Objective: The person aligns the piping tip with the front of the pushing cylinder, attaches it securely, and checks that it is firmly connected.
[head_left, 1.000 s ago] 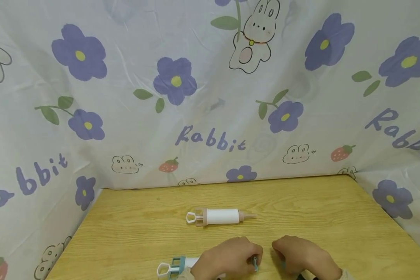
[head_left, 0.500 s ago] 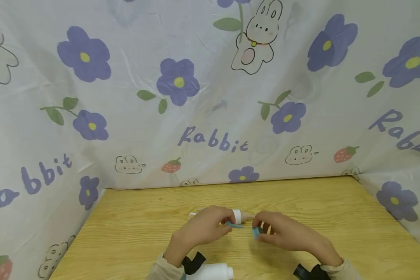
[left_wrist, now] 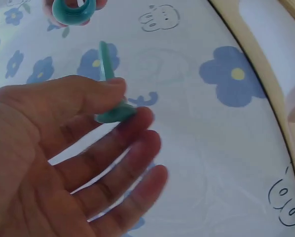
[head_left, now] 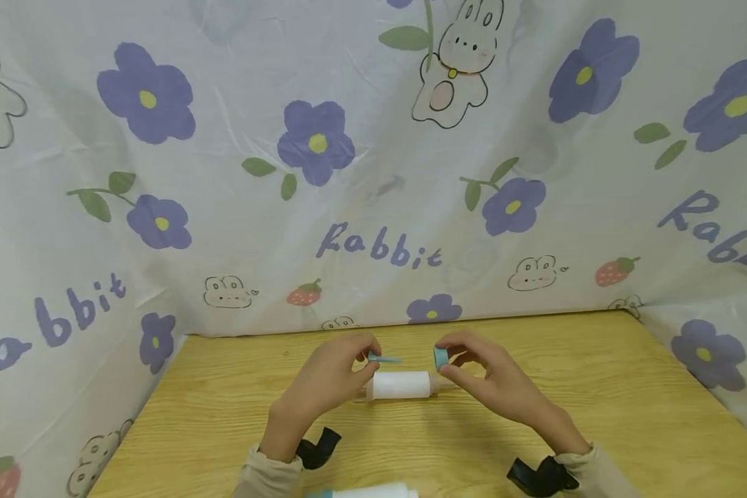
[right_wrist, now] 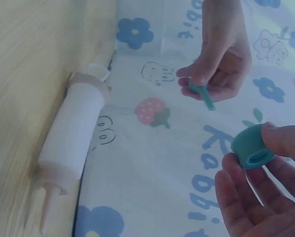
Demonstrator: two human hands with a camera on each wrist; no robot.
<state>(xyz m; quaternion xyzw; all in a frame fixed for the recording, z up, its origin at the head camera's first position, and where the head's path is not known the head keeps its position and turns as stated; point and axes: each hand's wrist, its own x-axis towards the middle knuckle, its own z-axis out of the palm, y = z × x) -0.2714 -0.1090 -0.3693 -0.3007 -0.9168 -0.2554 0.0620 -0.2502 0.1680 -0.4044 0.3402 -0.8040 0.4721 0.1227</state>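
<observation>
Between thumb and index finger, my left hand (head_left: 324,377) pinches a slim teal nozzle (left_wrist: 106,61) by its wider base, the thin end pointing away from the palm. The other fingers are spread in the left wrist view. My right hand (head_left: 494,377) pinches a teal threaded ring cap (right_wrist: 250,146) by its rim, its hollow opening visible. Nozzle and cap face each other, apart, in the air. Below and behind them a large white-barrelled syringe (head_left: 401,385) with beige ends lies on the table; the left hand hides its handle in the head view.
A second white barrel (head_left: 376,492) with a teal end lies at the near edge, mostly cut off by the frame. The wooden table (head_left: 236,401) meets a rabbit-and-flower cloth (head_left: 373,194) at the back and sides. Each wrist wears a black mount (head_left: 541,477).
Both hands have risen from the table's near side and moved farther from the body, carrying the nozzle and the ring cap. The near white barrel shows less in the frame.
</observation>
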